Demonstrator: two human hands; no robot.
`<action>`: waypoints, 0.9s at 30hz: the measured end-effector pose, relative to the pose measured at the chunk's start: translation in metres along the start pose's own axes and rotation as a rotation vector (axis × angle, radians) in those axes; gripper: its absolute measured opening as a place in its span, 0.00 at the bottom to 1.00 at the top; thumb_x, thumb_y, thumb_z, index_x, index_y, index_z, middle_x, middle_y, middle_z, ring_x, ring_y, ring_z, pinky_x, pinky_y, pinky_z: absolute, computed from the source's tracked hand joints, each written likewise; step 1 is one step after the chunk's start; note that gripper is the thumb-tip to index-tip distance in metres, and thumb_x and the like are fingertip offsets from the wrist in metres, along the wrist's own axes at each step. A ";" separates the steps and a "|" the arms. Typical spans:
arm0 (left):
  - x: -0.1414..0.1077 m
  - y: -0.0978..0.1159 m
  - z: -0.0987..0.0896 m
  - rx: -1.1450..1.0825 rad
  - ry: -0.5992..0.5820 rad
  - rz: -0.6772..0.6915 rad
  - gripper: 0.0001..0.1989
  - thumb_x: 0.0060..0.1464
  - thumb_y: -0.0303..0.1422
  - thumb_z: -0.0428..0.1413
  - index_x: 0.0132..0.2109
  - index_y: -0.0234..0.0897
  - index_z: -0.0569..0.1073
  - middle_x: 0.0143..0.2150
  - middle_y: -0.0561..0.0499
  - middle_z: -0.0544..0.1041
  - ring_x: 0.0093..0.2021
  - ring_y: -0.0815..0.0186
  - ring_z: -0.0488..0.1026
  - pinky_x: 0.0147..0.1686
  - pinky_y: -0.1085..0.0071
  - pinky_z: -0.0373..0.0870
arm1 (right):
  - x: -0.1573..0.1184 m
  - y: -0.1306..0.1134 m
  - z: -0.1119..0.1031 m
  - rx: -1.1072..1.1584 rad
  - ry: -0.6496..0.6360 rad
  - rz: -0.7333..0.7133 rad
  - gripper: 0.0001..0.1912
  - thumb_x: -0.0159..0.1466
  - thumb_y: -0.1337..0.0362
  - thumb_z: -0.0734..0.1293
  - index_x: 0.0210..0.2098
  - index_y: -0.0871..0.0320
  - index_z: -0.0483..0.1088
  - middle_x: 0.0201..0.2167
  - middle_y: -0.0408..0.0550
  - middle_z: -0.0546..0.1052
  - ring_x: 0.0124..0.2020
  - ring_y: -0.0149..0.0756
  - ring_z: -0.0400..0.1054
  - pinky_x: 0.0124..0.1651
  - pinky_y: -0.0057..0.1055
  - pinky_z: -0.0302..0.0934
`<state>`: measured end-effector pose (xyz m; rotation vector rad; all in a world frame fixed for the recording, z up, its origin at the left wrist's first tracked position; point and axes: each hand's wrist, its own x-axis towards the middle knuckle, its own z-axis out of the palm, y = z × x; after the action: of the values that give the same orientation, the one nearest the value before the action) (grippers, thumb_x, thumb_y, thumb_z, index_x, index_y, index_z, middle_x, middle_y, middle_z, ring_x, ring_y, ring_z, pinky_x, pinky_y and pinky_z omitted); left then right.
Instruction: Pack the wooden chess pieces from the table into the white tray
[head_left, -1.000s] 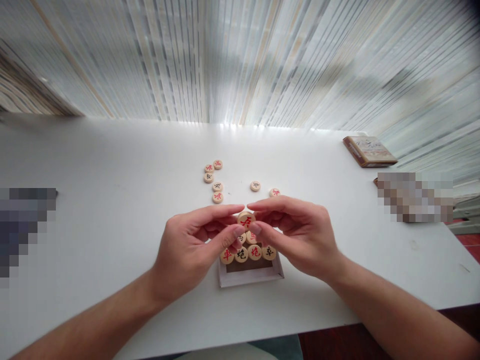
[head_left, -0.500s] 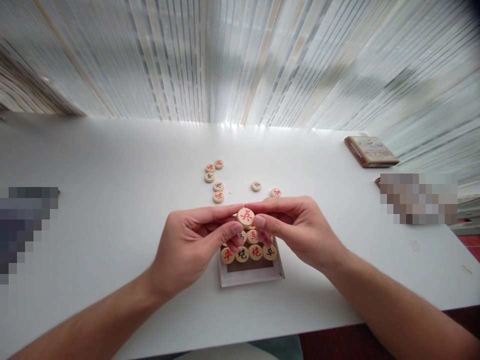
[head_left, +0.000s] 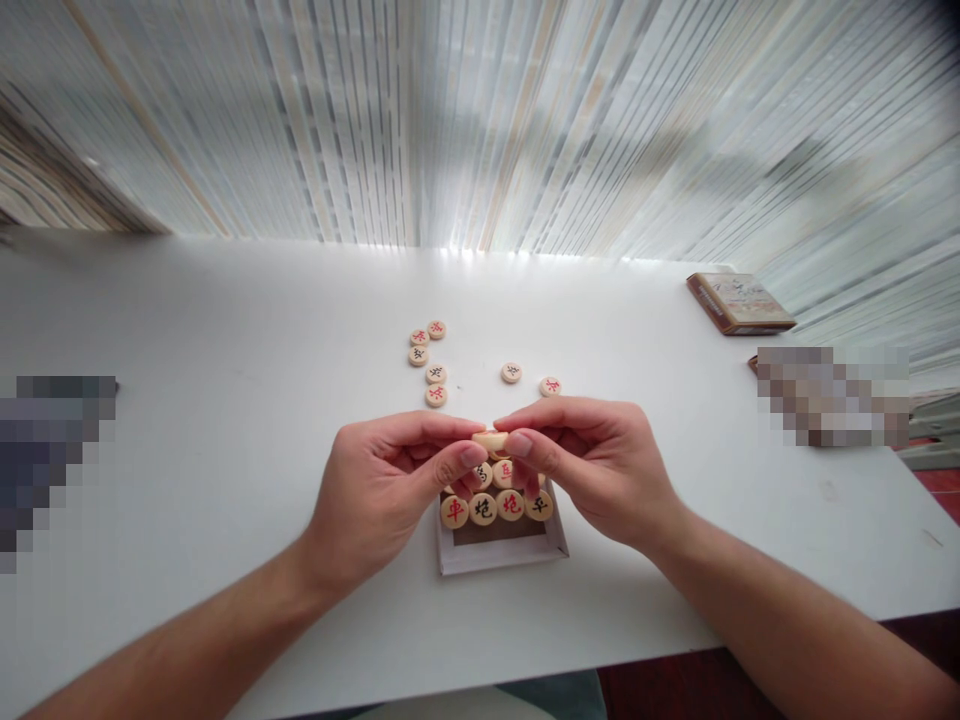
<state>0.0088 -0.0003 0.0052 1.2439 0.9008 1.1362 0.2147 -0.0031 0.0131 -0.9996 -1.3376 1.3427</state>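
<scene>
Between the fingertips of both hands, a round wooden Chinese chess piece [head_left: 491, 442] is pinched, tilted so that mostly its pale edge shows. My left hand [head_left: 401, 465] grips it from the left with thumb and forefinger, and my right hand [head_left: 577, 460] does the same from the right. Just below the hands lies a shallow box [head_left: 501, 555] with rows of chess pieces marked in red and black. A black-marked piece [head_left: 483, 510] sits in its front row. The fingers hide the box's far part.
Beyond the hands on the white table [head_left: 225, 330], several loose pieces [head_left: 436, 395] lie to the left. A black-marked piece [head_left: 511, 373] and a red-marked piece [head_left: 550, 387] lie to the right. A flat printed box [head_left: 742, 303] rests at the far right, before a striped curtain [head_left: 450, 120].
The held piece has tipped: its red-marked face was towards me, and now mainly its edge shows. Both hands stay in nearly the same place.
</scene>
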 end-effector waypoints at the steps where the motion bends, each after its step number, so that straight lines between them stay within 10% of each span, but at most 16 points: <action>1: -0.001 -0.001 0.000 0.008 0.017 0.013 0.07 0.55 0.34 0.75 0.40 0.36 0.89 0.27 0.49 0.86 0.25 0.66 0.83 0.28 0.75 0.84 | 0.000 0.000 0.000 -0.005 -0.006 0.000 0.14 0.60 0.53 0.84 0.37 0.56 0.88 0.22 0.46 0.81 0.22 0.33 0.73 0.26 0.29 0.72; 13: -0.007 -0.005 -0.001 0.261 0.105 0.222 0.07 0.61 0.27 0.70 0.46 0.41 0.89 0.38 0.51 0.89 0.35 0.65 0.87 0.34 0.76 0.86 | 0.001 0.000 0.001 -0.001 -0.032 -0.022 0.13 0.63 0.54 0.82 0.36 0.58 0.86 0.23 0.45 0.81 0.22 0.32 0.74 0.26 0.27 0.71; 27: -0.005 -0.004 0.000 0.165 0.057 0.131 0.09 0.59 0.27 0.71 0.47 0.40 0.89 0.39 0.51 0.90 0.35 0.67 0.87 0.34 0.80 0.85 | 0.000 0.004 0.002 0.118 -0.052 0.086 0.14 0.63 0.59 0.82 0.41 0.60 0.81 0.27 0.46 0.83 0.22 0.31 0.77 0.25 0.25 0.73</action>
<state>0.0081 -0.0048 0.0008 1.4283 0.9830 1.2247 0.2120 -0.0028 0.0088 -0.9569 -1.2497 1.5042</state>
